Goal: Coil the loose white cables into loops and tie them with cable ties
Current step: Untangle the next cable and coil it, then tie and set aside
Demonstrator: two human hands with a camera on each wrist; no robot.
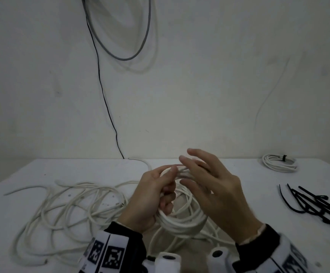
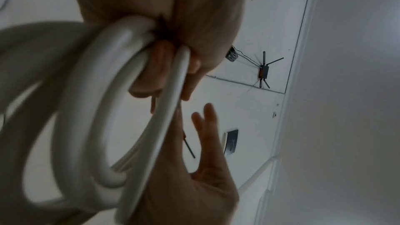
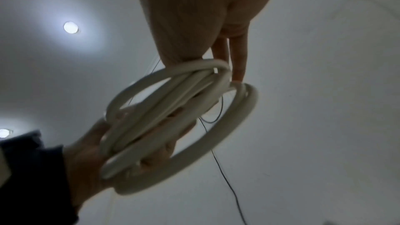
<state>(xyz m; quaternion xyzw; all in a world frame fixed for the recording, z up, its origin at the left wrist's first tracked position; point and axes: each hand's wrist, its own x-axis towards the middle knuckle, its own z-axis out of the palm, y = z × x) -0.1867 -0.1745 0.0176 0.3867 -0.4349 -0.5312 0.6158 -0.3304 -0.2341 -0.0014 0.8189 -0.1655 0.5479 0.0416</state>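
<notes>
Left hand (image 1: 150,196) grips the cable coil (image 1: 182,219), right hand (image 1: 209,186) splayed loose, over a white table (image 1: 239,203) against a bare wall (image 1: 199,85).

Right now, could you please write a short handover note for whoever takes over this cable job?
Left hand grips the half-wound coil above the table.
Right hand is open, fingers spread beside the coil's top.
Loose cable lies tangled on the table to the left.
Done: one tied coil sits at the far right.
Left: finish winding, take a black tie from the pile on the right, and bind the coil.
</notes>
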